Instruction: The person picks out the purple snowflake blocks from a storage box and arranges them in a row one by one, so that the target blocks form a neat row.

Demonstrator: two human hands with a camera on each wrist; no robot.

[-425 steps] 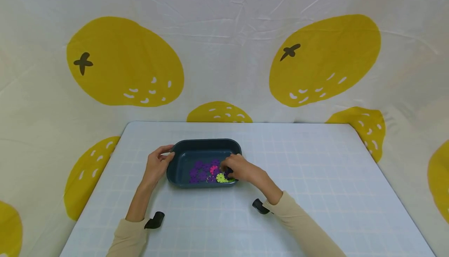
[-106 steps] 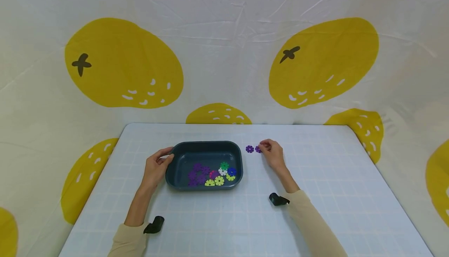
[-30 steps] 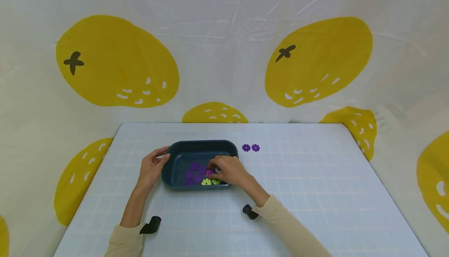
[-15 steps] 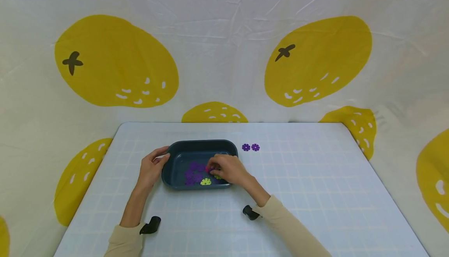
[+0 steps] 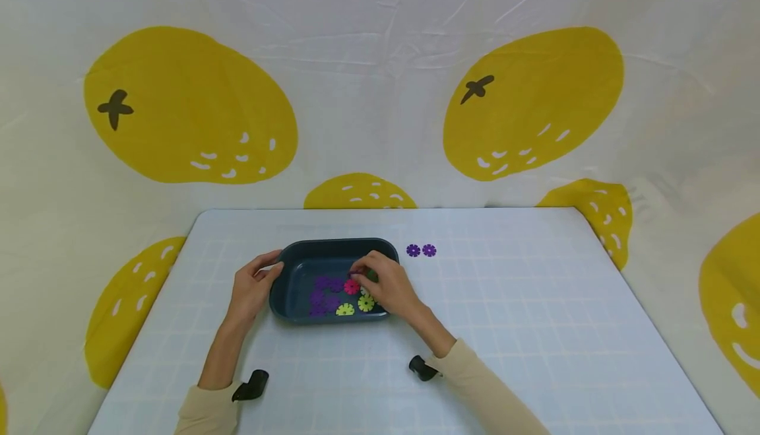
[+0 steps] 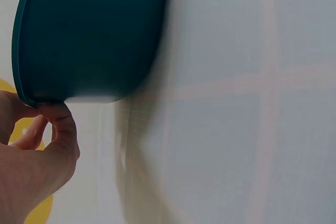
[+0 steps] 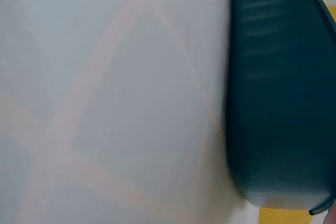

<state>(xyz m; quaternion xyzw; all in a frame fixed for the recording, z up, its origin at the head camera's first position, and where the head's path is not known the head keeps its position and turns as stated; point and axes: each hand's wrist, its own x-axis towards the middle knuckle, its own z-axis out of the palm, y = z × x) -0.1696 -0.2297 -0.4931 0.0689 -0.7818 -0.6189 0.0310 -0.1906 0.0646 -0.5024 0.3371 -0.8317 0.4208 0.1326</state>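
Observation:
On the table stands a dark teal rectangular tub (image 5: 297, 283) holding several small notched plastic discs. My left hand (image 5: 252, 290) pinches its left rim; in the left wrist view the thumb and fingers of that hand (image 6: 42, 161) hold the tub's edge (image 6: 94, 35). Over the tub's right half, my right hand (image 5: 388, 283) pinches a purple disc (image 5: 353, 273). Beneath it lie a pink disc (image 5: 351, 287) and yellow discs (image 5: 365, 303); a white and a green one are partly covered by the hand. Purple discs (image 5: 323, 295) cluster left of these.
Two purple discs (image 5: 421, 250) lie side by side on the table, right of the tub's back corner. A pale checked cloth (image 5: 505, 316) covers the table. Behind hangs a white sheet with yellow fruit prints. In the right wrist view the tub's outer wall (image 7: 283, 93) fills the right side.
Two purple discs now lie on the table, unlike 14 seconds ago. My right hand came back from them into the tub and has just risen slightly with a purple disc, uncovering the pink one.

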